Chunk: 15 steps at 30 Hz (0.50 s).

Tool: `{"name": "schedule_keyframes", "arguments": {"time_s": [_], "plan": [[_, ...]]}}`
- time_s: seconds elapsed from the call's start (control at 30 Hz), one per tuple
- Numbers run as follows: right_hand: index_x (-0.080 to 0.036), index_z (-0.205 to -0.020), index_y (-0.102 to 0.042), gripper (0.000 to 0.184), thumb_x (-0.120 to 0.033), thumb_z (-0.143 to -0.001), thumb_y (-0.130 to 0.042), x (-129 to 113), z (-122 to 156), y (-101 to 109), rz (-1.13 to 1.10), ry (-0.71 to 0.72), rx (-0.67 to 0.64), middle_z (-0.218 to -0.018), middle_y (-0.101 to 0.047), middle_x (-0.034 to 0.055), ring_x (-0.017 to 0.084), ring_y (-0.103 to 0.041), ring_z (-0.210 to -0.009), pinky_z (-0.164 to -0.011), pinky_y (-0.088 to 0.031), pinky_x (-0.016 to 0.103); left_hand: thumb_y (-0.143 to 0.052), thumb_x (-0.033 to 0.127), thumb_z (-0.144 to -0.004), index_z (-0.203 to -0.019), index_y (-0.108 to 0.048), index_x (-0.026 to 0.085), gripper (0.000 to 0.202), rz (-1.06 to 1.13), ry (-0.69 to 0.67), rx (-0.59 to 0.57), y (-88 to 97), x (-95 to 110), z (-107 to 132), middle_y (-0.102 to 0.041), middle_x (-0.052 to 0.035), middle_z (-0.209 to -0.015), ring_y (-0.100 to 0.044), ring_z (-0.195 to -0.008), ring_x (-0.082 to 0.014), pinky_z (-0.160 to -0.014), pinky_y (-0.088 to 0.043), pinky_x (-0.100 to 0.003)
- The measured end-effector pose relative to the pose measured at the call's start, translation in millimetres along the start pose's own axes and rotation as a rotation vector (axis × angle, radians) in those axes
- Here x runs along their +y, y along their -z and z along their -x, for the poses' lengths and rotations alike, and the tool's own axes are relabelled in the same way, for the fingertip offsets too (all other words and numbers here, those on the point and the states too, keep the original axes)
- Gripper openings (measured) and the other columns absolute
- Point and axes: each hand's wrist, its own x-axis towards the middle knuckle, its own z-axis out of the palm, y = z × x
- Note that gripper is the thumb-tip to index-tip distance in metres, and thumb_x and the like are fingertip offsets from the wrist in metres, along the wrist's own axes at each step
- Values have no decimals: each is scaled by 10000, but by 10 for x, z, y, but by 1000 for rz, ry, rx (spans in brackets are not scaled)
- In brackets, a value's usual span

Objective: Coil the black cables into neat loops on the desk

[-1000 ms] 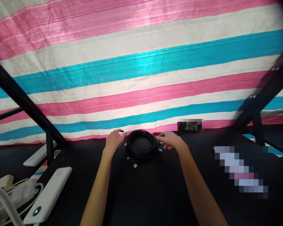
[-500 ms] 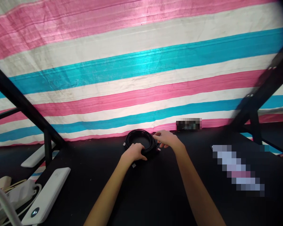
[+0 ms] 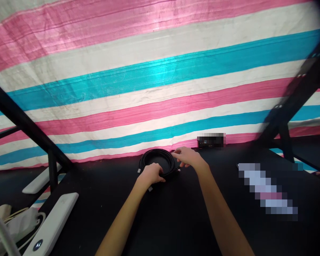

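Note:
A coil of black cable [image 3: 143,159] lies on the black tabletop [image 3: 160,220], close to its far edge. My left hand [image 3: 152,172] is closed over the near part of the coil, its fingers on the loops and its thumb on the near side. At the coil's right edge is my right hand [image 3: 187,156], fingers apart, the foremost fingertip at the outer loops. Light-coloured cable ends show around the coil: one connector [image 3: 139,170] at the left, one connector [image 3: 150,189] below my left wrist, and another connector [image 3: 179,170] under my right hand.
A striped sheet [image 3: 160,96] hangs behind the table. Dark frame bars [image 3: 24,121] slant up on both sides. At left are a long white device [image 3: 56,220] and a white power strip [image 3: 18,224] with cords. A dark box [image 3: 210,140] and a blurred-out item [image 3: 266,188] lie to the right.
The coil has shifted slightly left and turned a little under my hands, with its left connector now lower. Both hands stay nearly where they were; the view has moved slightly.

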Motion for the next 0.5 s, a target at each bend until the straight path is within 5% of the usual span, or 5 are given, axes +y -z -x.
{"name": "schedule_keyframes", "arguments": {"time_s": [0.17, 0.27, 0.4, 0.5], "plan": [[-173, -1053, -624, 351, -421, -861, -467, -37, 210, 125, -30, 45, 48, -809, -707, 69, 143, -667, -601, -560, -471, 222, -660, 495, -710, -1228, -551, 167, 623, 29, -71, 99, 129, 11, 121, -554, -129, -1281, -473, -1194, -304, -1001, -327, -401], [-189, -1093, -605, 360, -435, -872, -461, -3, 287, 191, -73, 70, 61, -842, -702, 62, 126, -657, -589, -529, -458, 198, -555, 573, -757, -1238, -541, 168, 630, 184, -69, 166, 317, -104, 284, -601, -115, -1207, -555, -1080, -268, -912, -409, -340], [-182, -1113, -583, 368, -429, -891, -426, 81, 250, 230, -107, 51, -6, -894, -677, 75, 122, -655, -622, -510, -460, 184, -475, 637, -756, -1129, -597, 161, 617, 381, 79, 217, 537, -437, 523, -659, -106, -1053, -603, -933, -262, -792, -449, -333], [-143, -1096, -576, 352, -383, -904, -403, 129, 183, 219, -46, -14, -122, -917, -658, 96, 123, -647, -612, -499, -466, 197, -476, 658, -715, -1005, -640, 163, 597, 347, 336, 191, 602, -712, 641, -677, -110, -1004, -607, -932, -290, -761, -449, -336]]}}
